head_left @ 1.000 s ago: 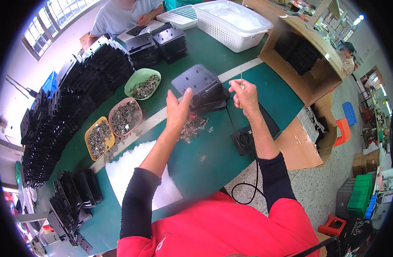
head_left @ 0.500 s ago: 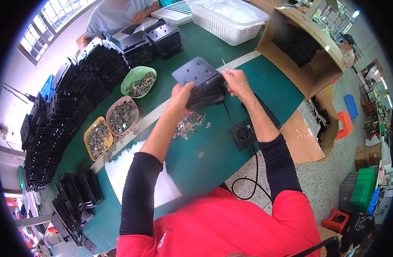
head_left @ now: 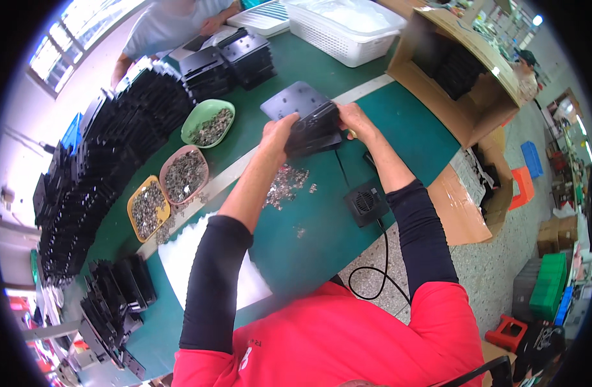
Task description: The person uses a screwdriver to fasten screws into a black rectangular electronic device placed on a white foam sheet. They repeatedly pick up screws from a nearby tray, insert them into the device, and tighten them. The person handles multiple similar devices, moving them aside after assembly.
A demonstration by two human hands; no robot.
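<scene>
Both my hands hold a stack of black plastic panels (head_left: pixel 312 132) above the green table. Its top panel is flat, with several dark spots, and tilts away from me. My left hand (head_left: pixel 278 135) is closed on the stack's near left edge, thumb on top. At the right edge, my right hand (head_left: pixel 355 120) grips it, and a small yellowish end of something shows under the palm; the rest is hidden. Beneath the panels lies a loose pile of small metal pieces (head_left: pixel 285 185). A black box with a round fan grille (head_left: pixel 365 204) stands near my right forearm.
Green (head_left: pixel 226 133), pink (head_left: pixel 203 165) and yellow (head_left: pixel 132 222) bowls of small metal parts stand left. Long rows of black panels (head_left: pixel 125 129) curve behind them. A white sheet (head_left: pixel 186 274) lies nearby. A white basket (head_left: pixel 347 48) and an open cardboard box (head_left: pixel 460 126) stand at the far right; a person sits opposite.
My right hand has shifted from holding a thin metal tool upright to gripping the panels' right edge; the tool's tip no longer shows. My left hand has slid slightly along the stack.
</scene>
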